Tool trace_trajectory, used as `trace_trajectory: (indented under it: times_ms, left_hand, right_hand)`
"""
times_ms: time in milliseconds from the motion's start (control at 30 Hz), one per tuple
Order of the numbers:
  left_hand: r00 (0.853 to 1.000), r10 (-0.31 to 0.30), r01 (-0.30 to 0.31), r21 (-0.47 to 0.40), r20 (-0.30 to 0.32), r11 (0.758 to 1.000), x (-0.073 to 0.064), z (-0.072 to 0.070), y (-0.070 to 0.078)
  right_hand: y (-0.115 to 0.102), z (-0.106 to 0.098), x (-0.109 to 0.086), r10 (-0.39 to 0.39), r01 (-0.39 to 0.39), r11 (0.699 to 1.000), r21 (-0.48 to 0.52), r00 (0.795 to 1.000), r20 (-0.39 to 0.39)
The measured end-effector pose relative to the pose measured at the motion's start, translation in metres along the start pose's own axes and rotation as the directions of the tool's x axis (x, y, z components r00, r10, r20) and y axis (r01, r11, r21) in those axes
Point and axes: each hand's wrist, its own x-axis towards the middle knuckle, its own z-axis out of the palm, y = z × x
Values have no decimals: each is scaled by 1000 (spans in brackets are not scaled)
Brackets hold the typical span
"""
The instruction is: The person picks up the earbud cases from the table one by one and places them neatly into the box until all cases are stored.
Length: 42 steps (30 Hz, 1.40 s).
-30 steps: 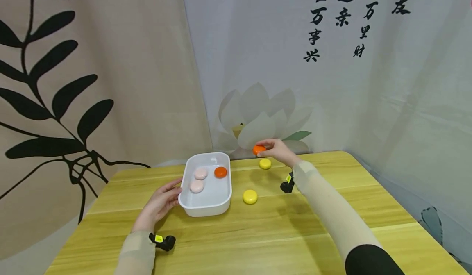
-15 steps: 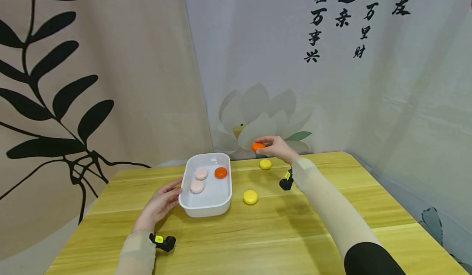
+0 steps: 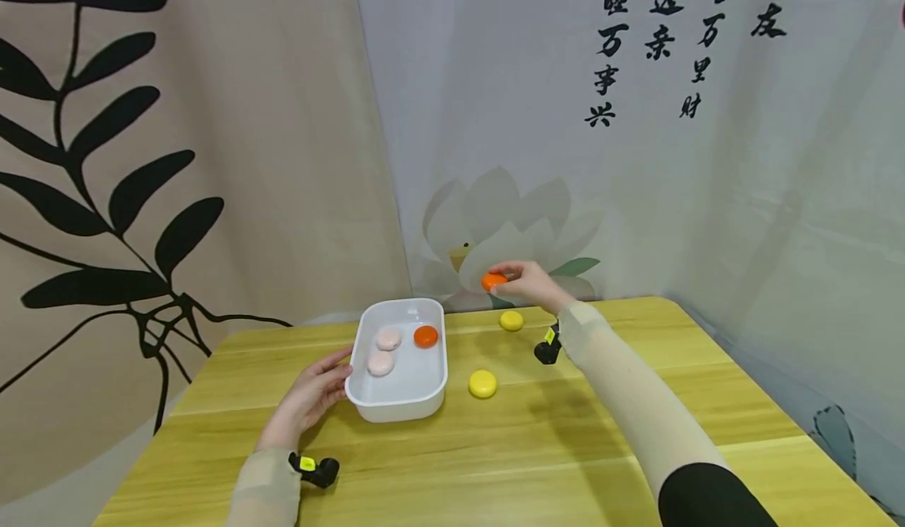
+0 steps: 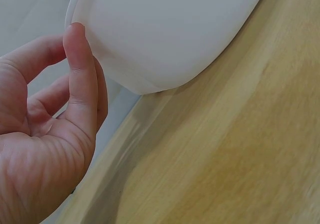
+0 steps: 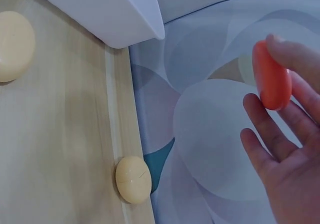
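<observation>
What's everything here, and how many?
Wooden table: 1, yellowish, lower middle
Printed cloth backdrop: 1, beige and grey, behind the table
White rectangular tray: 1, white, on the table
Pink round pieces: 2, pale pink, in the tray
Orange round pieces: 2, orange, one in the tray, one held
Yellow round pieces: 2, yellow, right of the tray
Black wrist cameras: 2, black, one per wrist
Sleeves: 2, mostly cream, forearms
Left hand: 1, bare, beside the tray
Right hand: 1, bare, pinching an orange piece

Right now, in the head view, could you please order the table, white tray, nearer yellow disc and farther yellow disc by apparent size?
1. Table
2. White tray
3. Nearer yellow disc and farther yellow disc, unranked: the nearer looks larger, but closeness to the camera may explain it.
</observation>
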Motion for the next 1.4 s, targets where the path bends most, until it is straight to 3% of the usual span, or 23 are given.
trace_trajectory:
  times_ms: [200, 400, 1400]
  left_hand:
    - [1000, -13, 13, 0, -7, 1000, 0, 0, 1]
    - [1000, -13, 14, 5, -11, 1000, 0, 1, 0]
    - [1000, 25, -26, 15, 15, 1000, 3, -5, -2]
  right_hand:
    - [-18, -1, -5, -1, 1, 1000, -11, 999, 39]
    - [-2, -1, 9, -2, 2, 1000, -9, 1000, 30]
    - [-17, 14, 20, -36, 37, 999, -32, 999, 28]
